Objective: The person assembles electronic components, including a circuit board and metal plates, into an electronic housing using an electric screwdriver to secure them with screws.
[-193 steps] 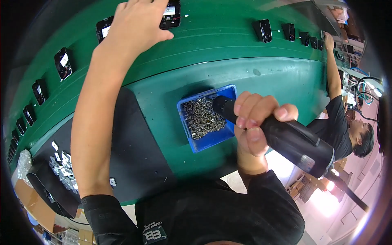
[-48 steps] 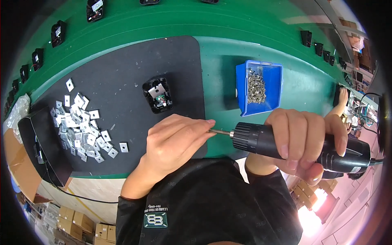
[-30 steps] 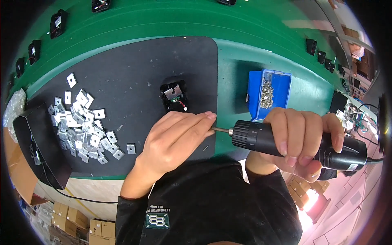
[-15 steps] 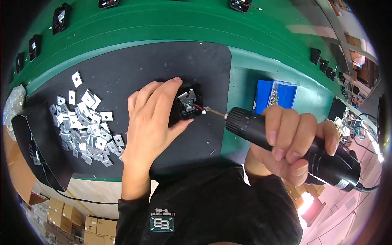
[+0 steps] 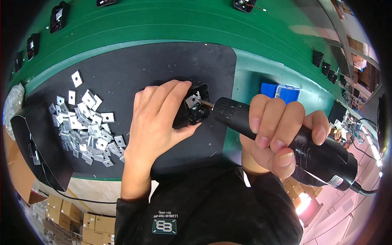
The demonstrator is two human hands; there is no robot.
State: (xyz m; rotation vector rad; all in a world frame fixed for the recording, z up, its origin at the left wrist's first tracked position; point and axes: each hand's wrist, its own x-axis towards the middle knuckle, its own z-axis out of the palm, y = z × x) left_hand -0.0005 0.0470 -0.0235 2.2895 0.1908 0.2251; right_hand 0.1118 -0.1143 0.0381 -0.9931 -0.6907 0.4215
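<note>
My left hand [image 5: 157, 116] is closed round a small black plastic housing [image 5: 197, 116] on the dark mat, fingers along its far side and thumb at its near side. Inside the housing sits a silvery metal plate [image 5: 191, 100]. A black corded electric screwdriver [image 5: 234, 116] is gripped in my right hand [image 5: 281, 130], tilted, its bit [image 5: 207, 103] reaching into the housing at the metal plate. The bit's very tip is too small to make out clearly. Left of my left hand lies a heap of square metal plates with holes [image 5: 92, 122].
Beyond the dark mat [image 5: 175, 57] runs a green belt [image 5: 163, 24] bearing several black housings [image 5: 60, 17]. A blue box [image 5: 288, 94] stands right of the mat, partly behind my right hand. At far left are a black open box [image 5: 41, 147] and a clear plastic bag [image 5: 15, 104].
My right hand has brought the screwdriver left, and its bit has moved from the housing's right edge onto the metal plate inside. My left hand and the housing have shifted slightly right.
</note>
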